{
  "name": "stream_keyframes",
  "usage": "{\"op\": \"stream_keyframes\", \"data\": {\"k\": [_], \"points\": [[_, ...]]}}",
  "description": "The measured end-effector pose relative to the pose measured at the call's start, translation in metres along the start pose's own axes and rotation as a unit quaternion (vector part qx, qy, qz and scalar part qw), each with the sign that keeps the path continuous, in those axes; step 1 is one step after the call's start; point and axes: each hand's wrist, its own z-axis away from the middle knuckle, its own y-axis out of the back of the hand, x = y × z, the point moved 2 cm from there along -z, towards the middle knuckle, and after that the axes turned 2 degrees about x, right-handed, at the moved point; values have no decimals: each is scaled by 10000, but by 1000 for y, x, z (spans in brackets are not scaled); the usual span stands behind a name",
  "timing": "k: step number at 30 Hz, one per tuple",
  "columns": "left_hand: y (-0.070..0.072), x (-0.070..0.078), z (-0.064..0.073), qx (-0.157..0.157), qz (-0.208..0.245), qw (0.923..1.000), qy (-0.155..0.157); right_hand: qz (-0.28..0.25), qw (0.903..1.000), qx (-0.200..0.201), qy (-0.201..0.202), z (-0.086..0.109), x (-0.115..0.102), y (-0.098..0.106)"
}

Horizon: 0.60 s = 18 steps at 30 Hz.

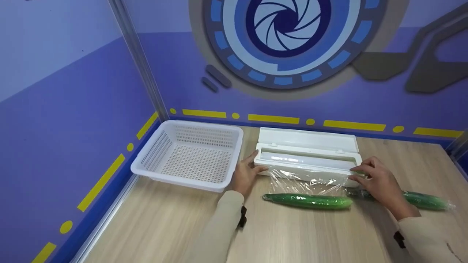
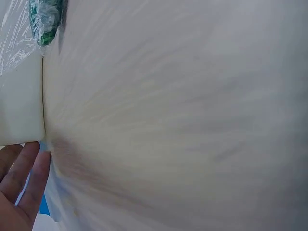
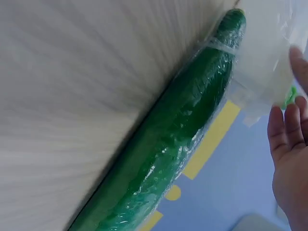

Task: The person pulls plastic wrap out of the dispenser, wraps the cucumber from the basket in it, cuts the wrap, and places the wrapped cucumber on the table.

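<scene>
A white cling film dispenser (image 1: 303, 175) stands with its lid raised and a roll inside. Clear film (image 1: 310, 184) hangs from its front edge down to a cucumber (image 1: 307, 201) lying just in front. My left hand (image 1: 245, 176) holds the dispenser's left end, thumb on the front; in the left wrist view its fingers touch that end. With thumb and fingers, my right hand (image 1: 378, 180) pinches a small green piece (image 3: 290, 97) at the dispenser's right front corner. Partly hidden under that hand lies a second, film-wrapped cucumber (image 1: 426, 201), large in the right wrist view.
A white perforated plastic basket (image 1: 197, 164) stands to the left of the dispenser, close to my left forearm. Behind the wooden table (image 1: 292, 237) rises a blue printed wall (image 1: 175, 73), and another wall runs along the left side.
</scene>
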Motion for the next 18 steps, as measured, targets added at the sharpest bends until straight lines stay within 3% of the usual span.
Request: {"op": "stream_keyframes", "data": {"k": [6,10,15,18], "points": [[0,1,3,-51,-357,9993,46,122,9997,186,-31,1,0,1],[-2,0,7,254,-815,9953,-449,-62,9997,190,-147,3,-2,0],[-5,3,12,776,-1524,9814,-875,-329,9989,71,-319,3,-4,1],[-5,8,16,980,-1574,9769,-1063,-399,9981,-41,-472,3,-5,3]]}}
